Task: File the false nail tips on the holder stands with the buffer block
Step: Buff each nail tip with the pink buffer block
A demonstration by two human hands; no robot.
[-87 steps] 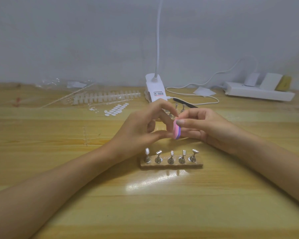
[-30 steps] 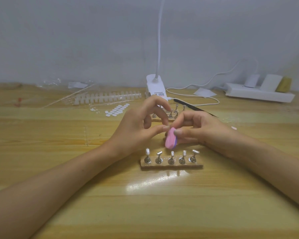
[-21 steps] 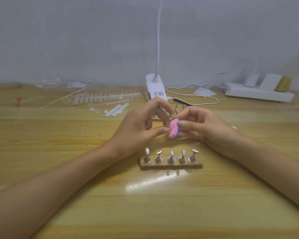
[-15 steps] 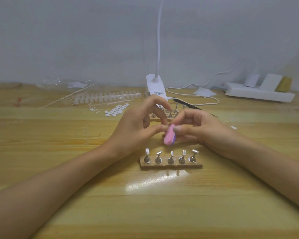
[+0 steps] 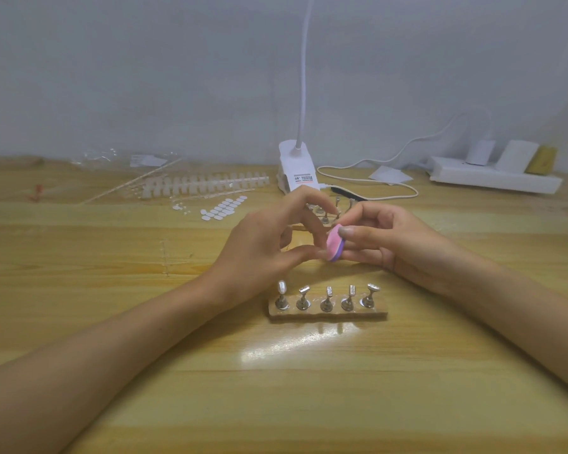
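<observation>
Head view, centre: right hand (image 5: 384, 244) pinches pink-purple buffer block (image 5: 334, 246). Left hand (image 5: 266, 253) thumb and forefinger close beside block; whether nail tip sits between them, cannot tell. Filing step likely in hand. Holder stand (image 5: 328, 312) lower centre. Next: short, light strokes, tip held steady.

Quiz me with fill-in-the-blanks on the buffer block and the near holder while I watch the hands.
1. The buffer block is gripped by the person's ____ hand.
2. The near wooden base carries ____ metal stands.
3. The block's face toward the camera is ____, backed by a purple layer.
Missing words: right; five; pink.
</observation>
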